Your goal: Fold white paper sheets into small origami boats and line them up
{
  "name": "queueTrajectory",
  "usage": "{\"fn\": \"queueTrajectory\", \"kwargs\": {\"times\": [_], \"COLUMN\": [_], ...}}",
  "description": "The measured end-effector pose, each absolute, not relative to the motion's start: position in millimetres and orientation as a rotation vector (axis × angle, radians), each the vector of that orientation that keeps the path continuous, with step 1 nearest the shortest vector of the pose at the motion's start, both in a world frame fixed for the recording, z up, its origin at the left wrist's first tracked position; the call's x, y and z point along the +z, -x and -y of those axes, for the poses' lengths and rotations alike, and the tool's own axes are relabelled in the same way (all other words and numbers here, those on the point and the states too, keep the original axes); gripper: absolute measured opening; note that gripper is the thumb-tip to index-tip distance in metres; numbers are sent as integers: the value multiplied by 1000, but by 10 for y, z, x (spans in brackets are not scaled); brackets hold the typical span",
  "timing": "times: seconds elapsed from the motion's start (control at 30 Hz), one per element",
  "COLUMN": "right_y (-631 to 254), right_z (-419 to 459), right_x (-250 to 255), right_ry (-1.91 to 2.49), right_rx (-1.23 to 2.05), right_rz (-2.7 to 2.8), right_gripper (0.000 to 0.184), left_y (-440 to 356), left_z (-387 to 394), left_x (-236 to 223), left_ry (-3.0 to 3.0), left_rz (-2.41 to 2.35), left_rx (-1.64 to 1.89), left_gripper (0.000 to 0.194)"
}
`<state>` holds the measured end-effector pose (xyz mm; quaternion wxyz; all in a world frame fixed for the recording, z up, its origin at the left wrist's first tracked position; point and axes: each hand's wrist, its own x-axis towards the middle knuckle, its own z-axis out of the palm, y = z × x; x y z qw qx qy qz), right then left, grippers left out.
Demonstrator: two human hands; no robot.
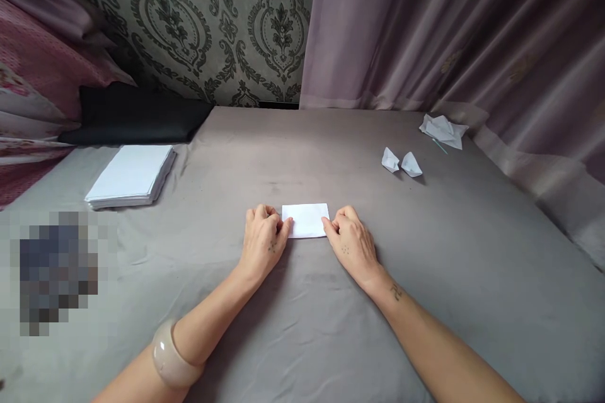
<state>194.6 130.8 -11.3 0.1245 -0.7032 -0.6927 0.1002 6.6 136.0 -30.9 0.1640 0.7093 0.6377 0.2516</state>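
A small white folded paper is held level just above or on the grey cloth, between my two hands; I cannot tell whether it touches the cloth. My left hand pinches its left edge, thumb on top and fingers curled beneath. On the right edge, my right hand grips in the same way, its thumb pressed on the paper. The undersides of the fingers are hidden. A pale bangle circles my left forearm.
A stack of white paper lies at the left, before a black folded item. Two small folded paper shapes stand at the right, with crumpled white paper behind them. Purple curtains hang along the back and right.
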Motion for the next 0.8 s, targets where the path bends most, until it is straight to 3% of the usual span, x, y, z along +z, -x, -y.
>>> {"fn": "queueTrajectory", "kwargs": {"times": [0.8], "right_y": [-1942], "right_z": [-1313], "right_x": [-128], "right_ry": [2082], "right_rx": [271], "right_rz": [2028], "right_gripper": [32], "left_y": [-65], "left_z": [-1370], "left_x": [-335], "left_ry": [-2069], "left_rz": [-1826], "left_rx": [710], "left_gripper": [35]}}
